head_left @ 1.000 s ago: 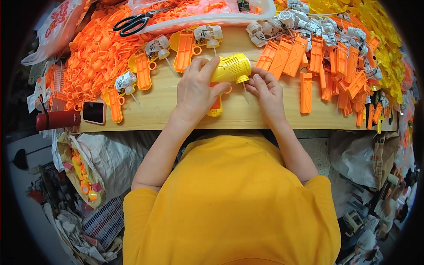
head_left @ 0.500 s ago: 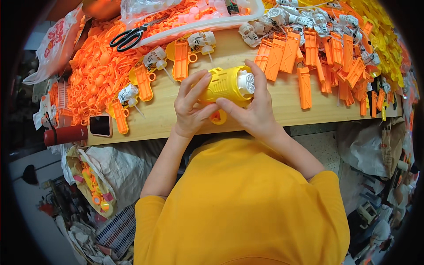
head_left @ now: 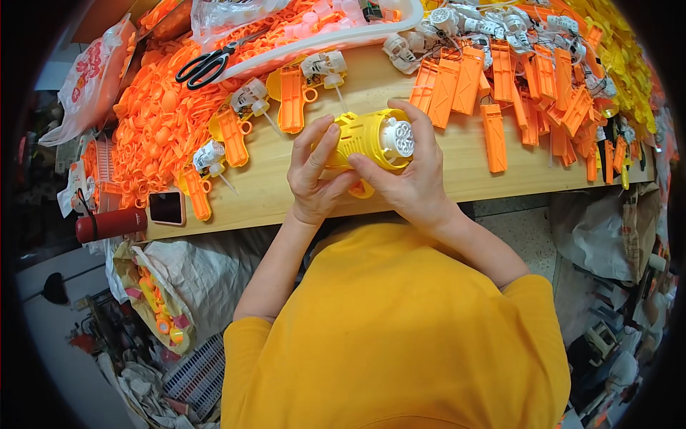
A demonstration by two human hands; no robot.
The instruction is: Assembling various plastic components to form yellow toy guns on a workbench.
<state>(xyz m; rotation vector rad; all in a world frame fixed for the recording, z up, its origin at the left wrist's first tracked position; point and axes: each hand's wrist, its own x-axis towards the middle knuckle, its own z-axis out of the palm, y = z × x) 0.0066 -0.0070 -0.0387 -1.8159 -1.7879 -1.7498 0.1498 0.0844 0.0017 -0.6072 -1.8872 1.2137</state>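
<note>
The left hand (head_left: 312, 175) and right hand (head_left: 416, 177) are both clamped around a yellow plastic casing (head_left: 359, 137), held above the near middle of the worktop (head_left: 459, 159), with a white round insert (head_left: 397, 138) showing at its right end. A heap of orange parts (head_left: 153, 118) lies far left, black-handled scissors (head_left: 204, 68) near a white tray (head_left: 321, 43), and orange rectangular pieces (head_left: 493, 136) on the right.

It is an assembly workshop, its wooden worktop (head_left: 461, 170) bearing a heap of orange parts (head_left: 153, 104) at ten o'clock, white wired units (head_left: 444, 21) at one, and orange casings (head_left: 494, 139) and yellow parts (head_left: 623, 75) at two, with a parts sack (head_left: 207, 275) at eight.
</note>
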